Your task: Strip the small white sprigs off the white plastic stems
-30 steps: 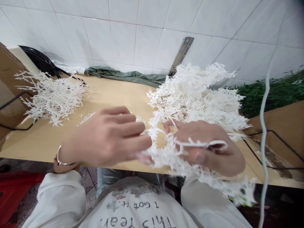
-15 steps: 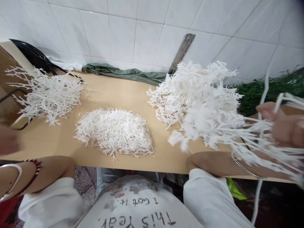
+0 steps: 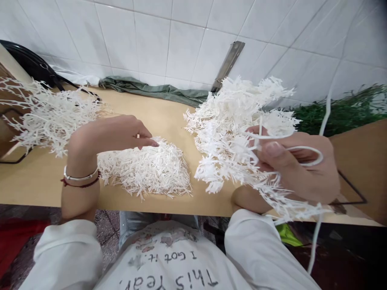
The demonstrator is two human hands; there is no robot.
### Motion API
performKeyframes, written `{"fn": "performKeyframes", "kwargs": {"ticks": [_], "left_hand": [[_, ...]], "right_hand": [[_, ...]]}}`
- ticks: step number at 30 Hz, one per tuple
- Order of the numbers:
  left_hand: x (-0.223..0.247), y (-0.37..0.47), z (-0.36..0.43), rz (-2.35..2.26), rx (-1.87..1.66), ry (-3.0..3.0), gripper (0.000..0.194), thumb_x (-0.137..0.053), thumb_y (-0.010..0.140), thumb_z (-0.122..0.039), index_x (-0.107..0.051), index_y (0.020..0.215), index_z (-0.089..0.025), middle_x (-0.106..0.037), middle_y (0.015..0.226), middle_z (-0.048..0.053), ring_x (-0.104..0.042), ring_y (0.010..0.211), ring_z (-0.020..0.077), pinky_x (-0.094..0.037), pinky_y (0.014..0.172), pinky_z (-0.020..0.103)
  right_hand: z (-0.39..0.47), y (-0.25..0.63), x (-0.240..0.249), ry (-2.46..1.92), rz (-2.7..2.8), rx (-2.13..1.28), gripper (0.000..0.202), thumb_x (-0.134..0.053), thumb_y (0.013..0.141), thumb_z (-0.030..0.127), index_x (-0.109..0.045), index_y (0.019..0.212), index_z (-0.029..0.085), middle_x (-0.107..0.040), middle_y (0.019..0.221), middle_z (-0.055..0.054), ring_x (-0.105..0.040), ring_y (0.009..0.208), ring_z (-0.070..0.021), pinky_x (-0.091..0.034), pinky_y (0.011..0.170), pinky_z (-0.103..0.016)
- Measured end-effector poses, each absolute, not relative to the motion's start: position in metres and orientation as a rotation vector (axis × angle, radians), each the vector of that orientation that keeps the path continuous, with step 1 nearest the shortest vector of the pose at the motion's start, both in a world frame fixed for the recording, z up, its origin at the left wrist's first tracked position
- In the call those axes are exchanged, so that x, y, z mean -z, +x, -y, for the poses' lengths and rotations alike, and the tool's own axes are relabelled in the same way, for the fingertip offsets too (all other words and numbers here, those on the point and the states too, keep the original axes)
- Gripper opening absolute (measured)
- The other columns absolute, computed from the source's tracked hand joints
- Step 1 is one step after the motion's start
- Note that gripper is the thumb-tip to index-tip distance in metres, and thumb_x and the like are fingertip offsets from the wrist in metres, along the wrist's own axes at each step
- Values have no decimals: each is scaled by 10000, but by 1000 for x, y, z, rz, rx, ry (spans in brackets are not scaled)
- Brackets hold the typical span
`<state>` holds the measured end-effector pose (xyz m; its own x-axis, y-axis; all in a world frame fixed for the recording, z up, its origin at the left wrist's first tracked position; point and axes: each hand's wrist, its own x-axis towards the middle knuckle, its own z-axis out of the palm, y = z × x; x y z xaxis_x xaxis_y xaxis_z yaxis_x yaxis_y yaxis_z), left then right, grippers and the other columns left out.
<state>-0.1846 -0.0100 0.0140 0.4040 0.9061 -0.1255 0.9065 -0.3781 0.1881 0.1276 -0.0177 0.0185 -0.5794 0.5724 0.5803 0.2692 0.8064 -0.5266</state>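
Observation:
My right hand (image 3: 298, 169) is closed around a bunch of white branched plastic sprigs (image 3: 229, 171), with bare stems looping past its fingers. Just behind it stands a large heap of similar white, frilly-tipped sprigs (image 3: 242, 100). My left hand (image 3: 117, 133) hangs over a low pile of short white plastic pieces (image 3: 145, 173). Its thumb and forefinger come together in a pinch at the pile's back edge; whatever lies between them is too small to make out. A looser tangle of bare white branched stems (image 3: 57, 117) lies at the left, beyond my left wrist.
The tan table (image 3: 169, 117) meets a tiled wall. Along its back lie a green cloth (image 3: 157, 90) and a black strap (image 3: 57, 78). A metal bracket (image 3: 228, 66) leans on the wall. At right are green foliage (image 3: 329, 117), a hanging white cord (image 3: 328, 108) and a cardboard box (image 3: 363, 161).
My left hand has come in from the left edge to the small pile. My right hand has moved inward from the right edge, bringing its bunch of sprigs in front of the heap.

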Motion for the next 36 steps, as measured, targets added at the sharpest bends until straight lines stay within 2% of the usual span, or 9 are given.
{"fn": "performKeyframes", "kwargs": {"ticks": [3,7,15,18,21,24,27,31,36], "left_hand": [[-6,-182,-1,-1593,154,2473,279,-509,873,-394,-725,995,-265,-736,857,-9,-614,647,129,-385,594,220],[1,-179,-13,-1597,187,2511,378,-505,831,-245,-641,1179,-299,-732,969,-11,-648,772,144,-424,677,221],[3,-174,-20,-1541,117,2561,406,-313,951,-283,-631,1201,-259,-673,1188,-6,-635,1026,182,-442,861,266],[-2,-172,-14,-1408,-29,2581,428,-302,981,-379,-511,1334,-256,-640,1246,22,-625,1058,179,-446,875,262],[-7,-165,-1,-1221,-289,2722,499,-411,962,-408,-343,1434,-261,-619,1268,46,-636,1029,163,-458,845,246],[-10,-151,14,-1117,-444,2923,445,-443,953,-447,-448,1340,-230,-680,1124,60,-662,931,179,-462,789,261],[-10,-139,27,-1081,-522,3076,419,-326,981,-480,-584,1114,-178,-708,851,63,-666,746,191,-445,669,272],[-9,-134,36,-1095,-712,3123,398,-315,988,-463,-560,950,-152,-656,676,29,-599,546,147,-367,525,242],[-8,-132,42,-1118,-739,3170,383,-363,969,-489,-516,834,-165,-544,556,-21,-490,449,114,-302,477,240]], "right_hand": [[18,120,-16,-692,2181,-522,482,-446,964,352,-340,534,161,-292,461,77,-253,451,-65,-351,727,-329],[15,112,-14,-662,2208,-565,475,-445,963,346,-311,544,166,-261,492,66,-220,502,-85,-320,673,-318],[11,106,-17,-673,2324,-570,495,-397,977,426,-316,554,180,-289,507,54,-259,522,-94,-298,657,-308],[10,101,-16,-702,2343,-542,524,-376,973,472,-322,541,181,-291,492,57,-240,507,-92,-294,660,-314],[8,96,-14,-691,2333,-572,520,-400,965,472,-334,539,180,-307,489,54,-250,495,-89,-293,625,-307],[5,92,-11,-681,2320,-629,507,-423,961,454,-342,542,181,-325,493,48,-277,482,-86,-286,576,-296],[3,91,-10,-665,2328,-624,508,-438,957,448,-332,538,181,-302,485,53,-266,478,-83,-281,566,-292],[2,94,-11,-683,2313,-611,500,-460,953,421,-332,536,177,-278,490,57,-245,486,-83,-281,569,-284],[2,96,-11,-697,2314,-581,489,-456,958,388,-327,535,179,-277,488,54,-237,493,-92,-276,556,-284]]}}
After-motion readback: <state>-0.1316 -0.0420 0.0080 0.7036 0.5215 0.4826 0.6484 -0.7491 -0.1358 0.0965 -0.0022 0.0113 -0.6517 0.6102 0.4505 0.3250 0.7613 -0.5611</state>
